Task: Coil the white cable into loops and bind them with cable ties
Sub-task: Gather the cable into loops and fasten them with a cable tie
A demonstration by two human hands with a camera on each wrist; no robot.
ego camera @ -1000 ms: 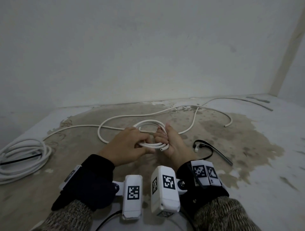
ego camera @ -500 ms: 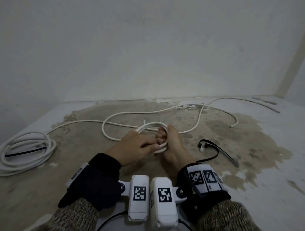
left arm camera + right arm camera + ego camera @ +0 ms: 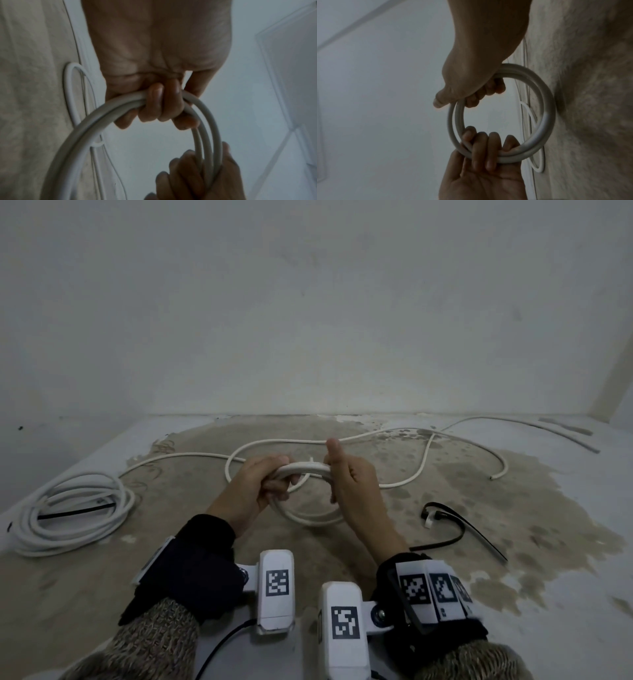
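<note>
A small coil of white cable (image 3: 310,520) hangs between my hands above the floor, standing almost upright. My left hand (image 3: 270,487) grips its left side, fingers curled round the strands (image 3: 163,106). On the right side my right hand (image 3: 342,484) grips the coil with curled fingers (image 3: 488,88), thumb sticking up. The coil (image 3: 546,119) shows as a full ring of two or three turns in the right wrist view. The rest of the white cable (image 3: 421,470) trails loose over the floor behind. Black cable ties (image 3: 457,530) lie on the floor to the right.
A larger white cable bundle (image 3: 68,508) with a black tie across it lies at the far left. A bare wall (image 3: 308,320) rises just behind the stained floor (image 3: 513,508). A thin strip (image 3: 565,429) lies at the back right.
The coil has come up from low near the floor and tilted upright. My hands have moved apart to its two sides, and my right thumb now points up.
</note>
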